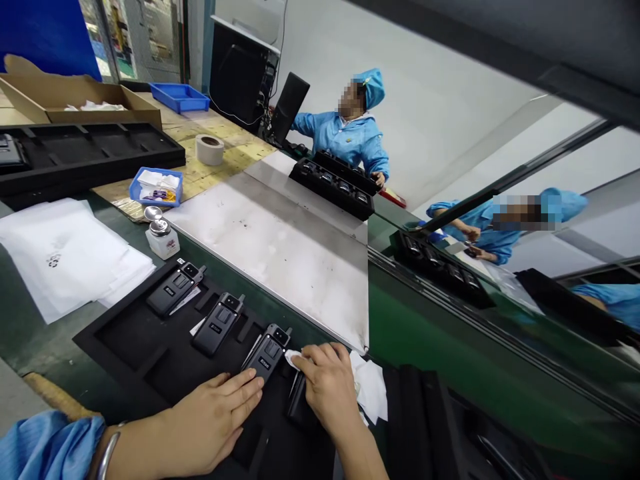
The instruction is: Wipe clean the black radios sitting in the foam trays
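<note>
Factory line, green belt [30, 333] under a black foam tray [125, 347] at the near edge.

Left hand [210, 420]: laid flat on the tray's near side, palm down, fingers straight and spread a little, gripping nothing. Fingertips touching the near end of the nearest handset [267, 352]. Blue sleeve and metal bangle at the wrist.

Right hand [327, 383]: over the tray's right end, knuckles up, fingers curled shut on a white wipe [295, 360] pressed beside that handset's top. Dark piece [297, 403] half hidden below the palm; cannot tell what.

Open room: bare tray pockets left of the left hand; steel plate [280, 247] just beyond the tray's far edge, uncluttered; loose white sheet [373, 390] past the tray's right end; stack of white bags [65, 253] left of the tray; small dispenser bottle [161, 237] near its far left corner.

Nearest handset face up in its pocket, long axis slanting from near-left to far-right, antenna end toward the steel plate. Two more handsets [219, 323] [175, 288] farther left in the tray, parallel, same heading.

Well beyond the tray, a person in blue [350, 137] at another tray.
</note>
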